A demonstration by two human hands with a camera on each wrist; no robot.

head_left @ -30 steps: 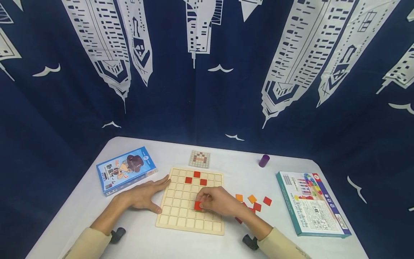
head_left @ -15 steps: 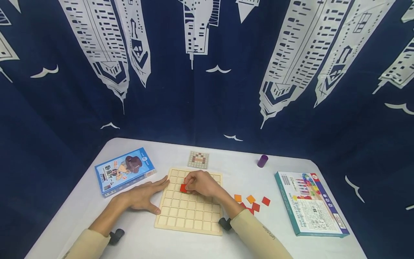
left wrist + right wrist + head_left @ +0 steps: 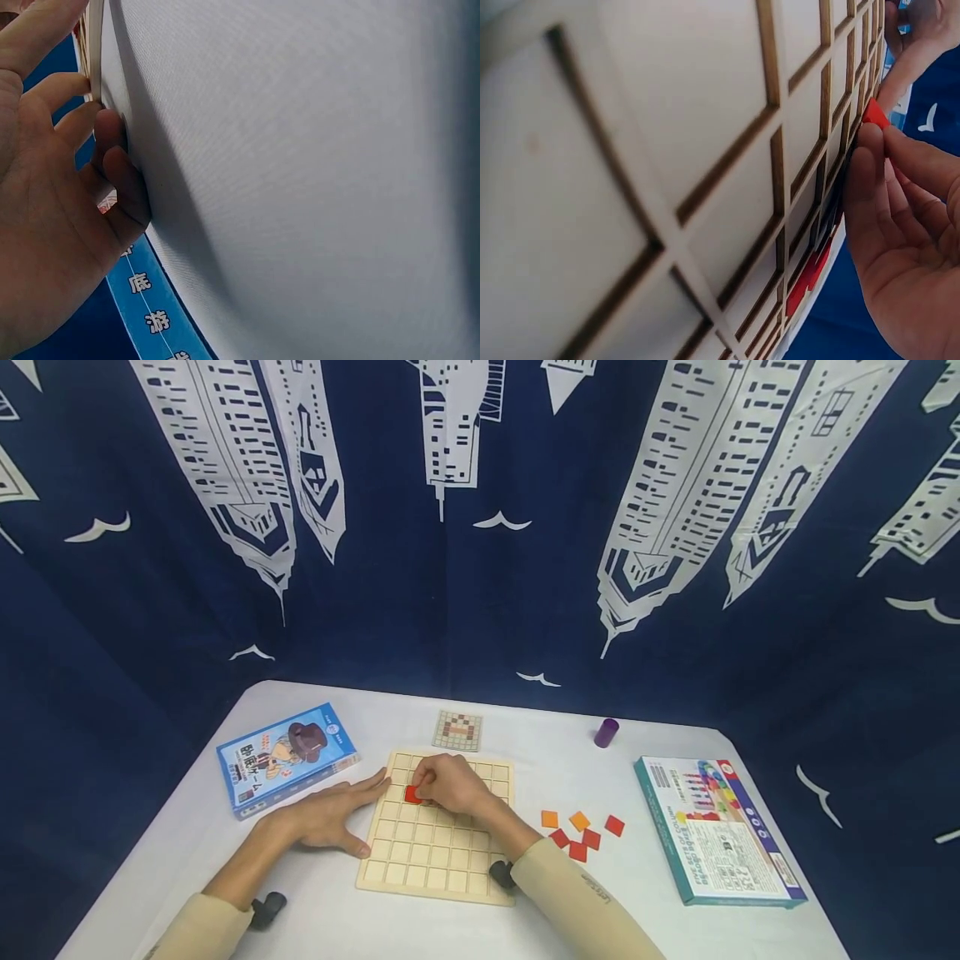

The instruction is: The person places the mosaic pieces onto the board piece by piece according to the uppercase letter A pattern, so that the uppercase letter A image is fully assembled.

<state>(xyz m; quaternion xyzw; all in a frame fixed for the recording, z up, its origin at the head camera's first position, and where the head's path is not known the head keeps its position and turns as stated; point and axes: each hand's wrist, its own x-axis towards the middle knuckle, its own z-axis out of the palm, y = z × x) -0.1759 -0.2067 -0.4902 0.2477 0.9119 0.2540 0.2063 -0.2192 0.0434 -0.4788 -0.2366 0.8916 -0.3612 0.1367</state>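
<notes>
A wooden grid board (image 3: 427, 862) lies mid-table. My right hand (image 3: 453, 785) is over its upper left part and pinches a red square tile (image 3: 412, 794) between thumb and fingers. In the right wrist view that red tile (image 3: 874, 112) is tilted at the fingertips, close to the grid. Other red tiles (image 3: 810, 281) sit in the board's cells there; in the head view my right hand hides them. My left hand (image 3: 330, 817) rests at the board's left edge with spread fingers, its thumb and fingertips touching the rim.
Loose orange tiles (image 3: 550, 819) and red tiles (image 3: 591, 839) lie right of the board. Behind it is a small pattern card (image 3: 457, 730). A blue box (image 3: 288, 758) lies left, a purple cylinder (image 3: 607, 732) stands back right, and a teal-edged box (image 3: 720, 831) lies far right.
My right hand has carried the red tile from the board's lower middle up and left, then slightly farther left. My left hand has stayed at the board's edge.
</notes>
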